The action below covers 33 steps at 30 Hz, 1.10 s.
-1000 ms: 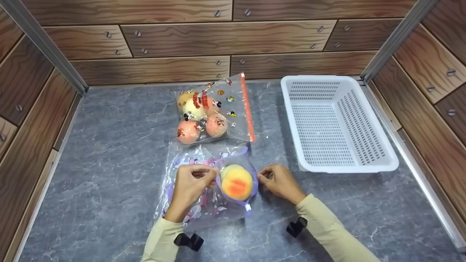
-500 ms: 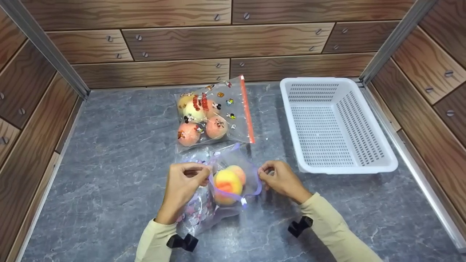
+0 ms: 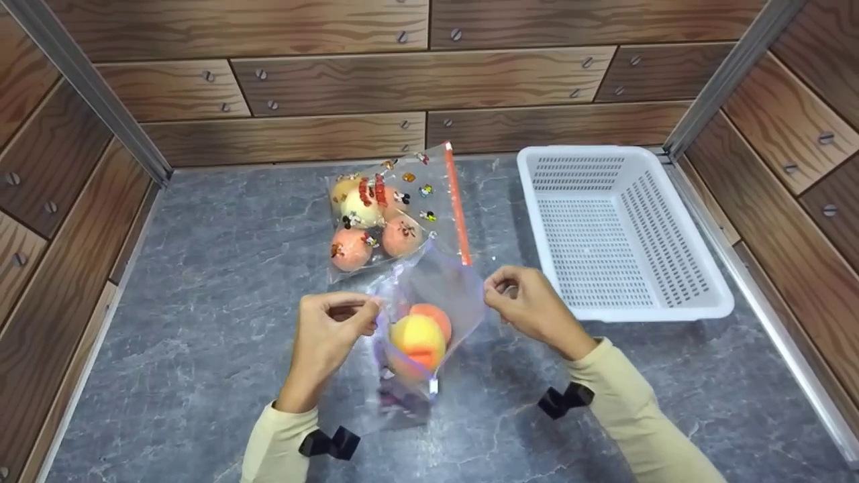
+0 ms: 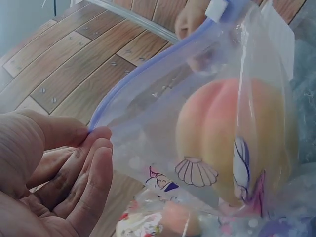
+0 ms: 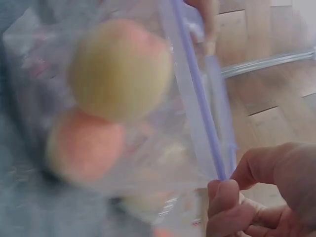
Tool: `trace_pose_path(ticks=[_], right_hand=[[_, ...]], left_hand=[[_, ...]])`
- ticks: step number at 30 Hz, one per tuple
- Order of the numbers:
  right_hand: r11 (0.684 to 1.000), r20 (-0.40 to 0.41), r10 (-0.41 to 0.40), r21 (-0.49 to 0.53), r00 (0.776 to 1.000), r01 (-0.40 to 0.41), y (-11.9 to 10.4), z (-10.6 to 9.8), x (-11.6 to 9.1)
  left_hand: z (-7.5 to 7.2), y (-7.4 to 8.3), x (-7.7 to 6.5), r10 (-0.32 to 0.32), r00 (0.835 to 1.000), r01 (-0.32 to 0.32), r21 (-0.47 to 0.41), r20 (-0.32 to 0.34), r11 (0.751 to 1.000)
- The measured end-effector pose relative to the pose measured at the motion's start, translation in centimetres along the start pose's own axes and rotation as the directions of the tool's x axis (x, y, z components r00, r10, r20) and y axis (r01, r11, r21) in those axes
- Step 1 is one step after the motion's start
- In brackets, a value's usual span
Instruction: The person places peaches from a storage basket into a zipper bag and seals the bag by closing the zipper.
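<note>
A clear zip bag (image 3: 443, 275) with a purple rim and printed figures stands upright, its mouth spread wide. My left hand (image 3: 334, 335) pinches the rim on the left between thumb and fingers. On the opposite side my right hand (image 3: 533, 305) pinches the rim too. Inside the bag lie a yellow-and-red peach (image 3: 417, 339) and a pinker peach (image 3: 435, 316) behind it. In the right wrist view both peaches show through the plastic, blurred. A white slider (image 3: 433, 386) sits on the rim at the near corner.
Behind it, a second clear bag (image 3: 429, 201) with a red zip lies flat, with several peaches (image 3: 350, 248) inside. A white perforated basket (image 3: 542, 248) stands at the right. Wood-patterned walls (image 3: 335, 87) surround the grey marbled tabletop (image 3: 221, 268).
Both hands have moved further apart, the left one leftward, the right one slightly up and right. The purple-rimmed bag has risen from lying flat to upright, and its mouth has widened.
</note>
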State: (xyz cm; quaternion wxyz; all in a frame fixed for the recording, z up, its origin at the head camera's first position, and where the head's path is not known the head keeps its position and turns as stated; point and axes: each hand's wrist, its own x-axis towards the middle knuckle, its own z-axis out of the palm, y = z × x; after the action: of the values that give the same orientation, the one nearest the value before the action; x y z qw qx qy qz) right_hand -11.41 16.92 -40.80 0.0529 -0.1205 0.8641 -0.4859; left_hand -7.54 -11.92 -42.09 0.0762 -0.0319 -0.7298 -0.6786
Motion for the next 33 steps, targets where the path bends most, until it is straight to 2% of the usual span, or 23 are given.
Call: trace_pose_path(ticks=[8, 13, 16, 20, 22, 24, 25, 28, 30, 33], right_hand=[[0.997, -0.066, -0.066, 0.025, 0.996, 0.068, -3.0, -2.0, 0.5], [0.994, -0.11, -0.111, 0.01, 0.988, 0.113, -5.1, -3.7, 0.7], [0.991, -0.129, -0.135, -0.016, 0.982, 0.134, -6.0, -4.4, 0.9], [0.991, -0.095, -0.131, -0.047, 0.987, 0.127, -6.4, -4.8, 1.1], [0.986, -0.125, -0.152, -0.083, 0.981, 0.142, -6.3, -4.8, 1.1], [0.976, -0.181, -0.201, -0.115, 0.963, 0.183, -6.3, -4.8, 0.7], [0.968, -0.217, -0.241, -0.124, 0.946, 0.218, -6.4, -4.7, 0.4], [0.921, -0.274, -0.388, -0.157, 0.88, 0.357, -6.5, -4.2, -1.1], [0.879, -0.252, -0.477, -0.141, 0.842, 0.456, -6.7, -3.7, -2.3], [0.812, -0.179, -0.583, -0.132, 0.792, 0.568, -7.1, -2.6, -3.8]], left_hand=[[-0.6, 2.1, -0.1, 0.108, 0.993, -0.108, 0.003, -0.039, 0.994], [-1.0, 3.8, -0.3, 0.182, 0.981, -0.181, 0.019, -0.071, 0.983], [-1.2, 4.6, -0.4, 0.192, 0.977, -0.191, 0.017, -0.088, 0.981], [-0.8, 5.0, -0.4, 0.183, 0.98, -0.183, 0.019, -0.074, 0.983], [-0.4, 5.2, -0.3, 0.198, 0.977, -0.197, 0.018, -0.074, 0.98], [0.0, 5.3, -0.2, 0.214, 0.974, -0.214, 0.009, -0.074, 0.977], [0.2, 5.4, -0.1, 0.219, 0.973, -0.219, 0.005, -0.074, 0.976], [0.8, 5.5, 0.1, 0.224, 0.971, -0.225, 0.001, -0.079, 0.974], [1.0, 5.5, 0.1, 0.22, 0.972, -0.221, -0.005, -0.089, 0.975], [1.1, 5.6, 0.2, 0.215, 0.97, -0.218, -0.014, -0.113, 0.976]])
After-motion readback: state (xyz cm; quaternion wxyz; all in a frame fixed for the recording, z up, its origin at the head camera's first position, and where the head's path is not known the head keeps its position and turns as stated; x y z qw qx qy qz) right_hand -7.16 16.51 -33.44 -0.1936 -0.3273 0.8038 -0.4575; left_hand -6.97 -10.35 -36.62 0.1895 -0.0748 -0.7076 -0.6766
